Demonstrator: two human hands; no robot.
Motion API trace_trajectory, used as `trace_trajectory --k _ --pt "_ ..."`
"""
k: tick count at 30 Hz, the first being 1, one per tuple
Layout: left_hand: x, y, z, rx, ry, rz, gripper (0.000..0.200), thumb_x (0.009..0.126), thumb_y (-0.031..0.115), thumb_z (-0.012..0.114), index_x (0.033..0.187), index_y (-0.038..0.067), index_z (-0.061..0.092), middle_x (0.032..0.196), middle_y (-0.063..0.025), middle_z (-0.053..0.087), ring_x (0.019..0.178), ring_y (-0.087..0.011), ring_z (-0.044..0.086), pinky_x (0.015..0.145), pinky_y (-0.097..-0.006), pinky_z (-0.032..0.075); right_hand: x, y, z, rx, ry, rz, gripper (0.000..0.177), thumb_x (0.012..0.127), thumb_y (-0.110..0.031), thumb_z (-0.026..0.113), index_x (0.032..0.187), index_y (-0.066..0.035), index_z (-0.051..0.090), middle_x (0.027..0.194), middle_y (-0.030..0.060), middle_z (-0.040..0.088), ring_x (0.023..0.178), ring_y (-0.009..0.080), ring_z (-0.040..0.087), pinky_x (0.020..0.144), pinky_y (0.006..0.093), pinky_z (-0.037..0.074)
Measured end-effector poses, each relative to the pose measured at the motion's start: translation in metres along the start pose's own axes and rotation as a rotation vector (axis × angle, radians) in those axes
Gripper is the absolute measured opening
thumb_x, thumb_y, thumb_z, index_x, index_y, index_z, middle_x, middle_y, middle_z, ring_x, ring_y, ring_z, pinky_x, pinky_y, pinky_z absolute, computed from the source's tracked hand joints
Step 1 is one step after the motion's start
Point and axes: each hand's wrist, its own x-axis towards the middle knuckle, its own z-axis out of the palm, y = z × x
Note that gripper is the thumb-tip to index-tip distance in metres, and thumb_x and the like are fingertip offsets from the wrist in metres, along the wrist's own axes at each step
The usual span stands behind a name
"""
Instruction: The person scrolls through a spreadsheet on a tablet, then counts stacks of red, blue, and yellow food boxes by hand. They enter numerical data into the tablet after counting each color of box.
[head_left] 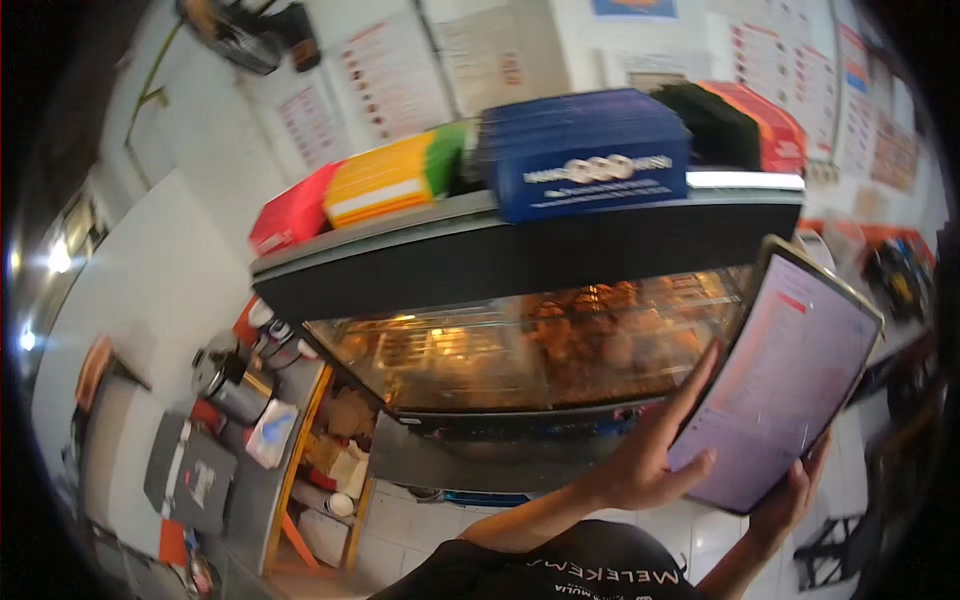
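Observation:
A tablet (770, 390) with a lit, pale screen is tilted at the right of the view. My left hand (660, 455) grips its left edge, the fingers behind and the thumb lying over the lower screen. Along the lower right edge, my right hand (793, 492) holds the tablet too, with part of its fingers hidden behind it. The screen carries a red bar near the top, but its text is too blurred to read.
A glass display case (540, 350) with lit food inside stands ahead. On its top are a blue box (590, 150), a yellow box (375, 185) and red boxes. At left, a counter (310, 400) bears a dark laptop-like item (205, 485) and a cloth (270, 435). Posters cover the wall.

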Motion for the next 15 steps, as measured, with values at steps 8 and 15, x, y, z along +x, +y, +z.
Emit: trace_trajectory --k 8,15 --pt "-0.031 0.011 -0.032 0.042 0.125 -0.018 0.086 0.089 0.016 0.059 0.152 -0.005 0.005 0.160 -0.0225 0.003 0.148 -0.0290 0.008 0.119 -0.0434 0.009 -0.010 0.009 0.043 0.110 -0.155 0.076 0.094 0.073 -0.023 0.064 0.151 0.004 0.018 0.155 0.0211 0.023 0.142 0.0326 0.027 0.116 0.0420 0.020" --pt "-0.051 0.027 -0.062 -0.162 0.297 -0.039 0.084 0.084 0.005 0.053 0.150 -0.008 0.002 0.156 -0.0249 0.018 0.142 -0.0289 0.028 0.115 -0.0389 0.024 -0.036 -0.019 0.096 0.183 -0.304 0.176 0.085 0.078 0.000 0.062 0.151 0.001 0.018 0.149 0.0193 0.034 0.139 0.0270 0.033 0.114 0.0395 0.023"
